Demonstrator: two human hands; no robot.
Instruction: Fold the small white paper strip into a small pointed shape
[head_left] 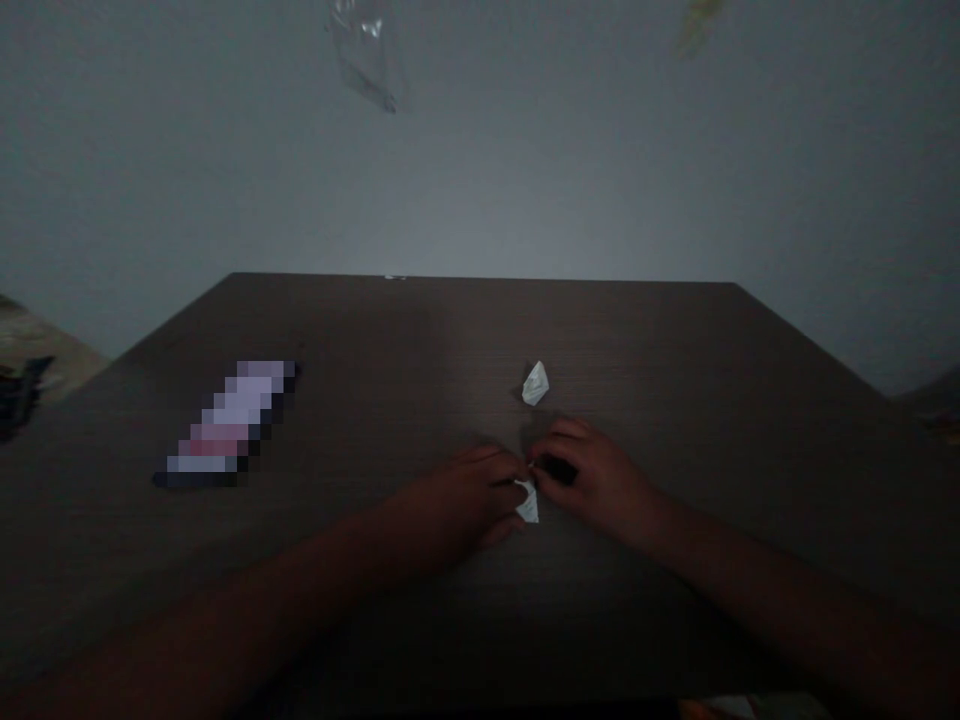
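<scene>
I see the small folded white paper (528,503) on the table (675,340), caught between both hands' fingertips, its lower part poking out below them. No writing legible, too dim. Left hand (465,505): fingers curled together, pinching its left edge. Right hand (596,482): same, pinching from the right. A 2nd folded paper (535,384) lies just beyond the right hand, not touching. Pixelated flat object (229,425) sits well left.

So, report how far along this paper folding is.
Done: one folded white paper piece lies apart on the table. In hand: left hand and right hand pinch a second white piece. Left: finishing it, though its folds are too dim to judge.
</scene>
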